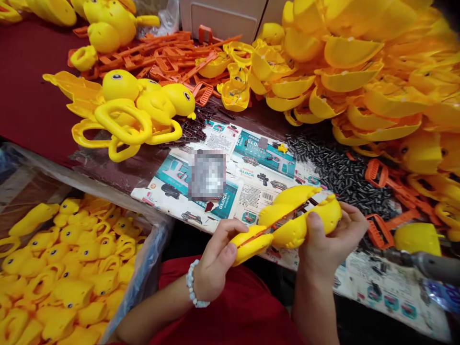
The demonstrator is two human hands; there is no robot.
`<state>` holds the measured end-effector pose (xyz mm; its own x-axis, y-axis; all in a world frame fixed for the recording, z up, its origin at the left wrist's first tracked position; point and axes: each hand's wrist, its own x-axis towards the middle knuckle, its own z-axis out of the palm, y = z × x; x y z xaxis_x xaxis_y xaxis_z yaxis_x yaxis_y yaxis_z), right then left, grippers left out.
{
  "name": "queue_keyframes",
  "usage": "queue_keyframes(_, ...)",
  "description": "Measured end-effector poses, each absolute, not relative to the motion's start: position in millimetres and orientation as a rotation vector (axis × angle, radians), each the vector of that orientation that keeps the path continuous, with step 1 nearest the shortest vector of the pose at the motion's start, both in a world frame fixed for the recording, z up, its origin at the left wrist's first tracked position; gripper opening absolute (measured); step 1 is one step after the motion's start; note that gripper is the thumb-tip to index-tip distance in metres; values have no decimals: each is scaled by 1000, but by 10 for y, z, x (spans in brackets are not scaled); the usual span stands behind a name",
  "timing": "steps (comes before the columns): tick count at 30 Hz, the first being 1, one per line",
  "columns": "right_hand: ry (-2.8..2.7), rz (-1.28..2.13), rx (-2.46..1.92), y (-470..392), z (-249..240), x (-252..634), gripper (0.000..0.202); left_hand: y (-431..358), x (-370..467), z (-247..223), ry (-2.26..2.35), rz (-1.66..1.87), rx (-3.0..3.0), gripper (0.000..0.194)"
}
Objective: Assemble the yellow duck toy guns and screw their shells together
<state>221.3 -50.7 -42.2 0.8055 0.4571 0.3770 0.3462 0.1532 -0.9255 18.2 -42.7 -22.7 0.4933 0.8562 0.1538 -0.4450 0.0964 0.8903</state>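
A pixelated patch (207,175) hid one spot on the printed sheets (251,197). The yellow toy (291,232) covered some fingertips of the right hand (328,242), and the parts inside it (289,218) were too small to tell. The right edge cut off a blurred grey tool (433,266), the left edge a yellow heap (72,282).

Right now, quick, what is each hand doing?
Left hand: closed on the narrow end of a yellow plastic toy.
Right hand: closed around the same toy's other end.
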Motion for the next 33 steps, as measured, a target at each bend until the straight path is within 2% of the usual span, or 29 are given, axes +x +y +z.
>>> queue_keyframes(12, -642, 139, -1440, -509, -449, 2148, 54, -426, 174, -235, 479, 994, 1080, 27)
queue_keyframes(21, -661, -17, -1519, -490, -378, 2107, 54, -426, 153, -260, 507, 997, 1181, 29)
queue_keyframes(33, -646, 91, -1471, -502, -484, 2098, 51, -416, 174, -230, 508, 988, 1126, 28)
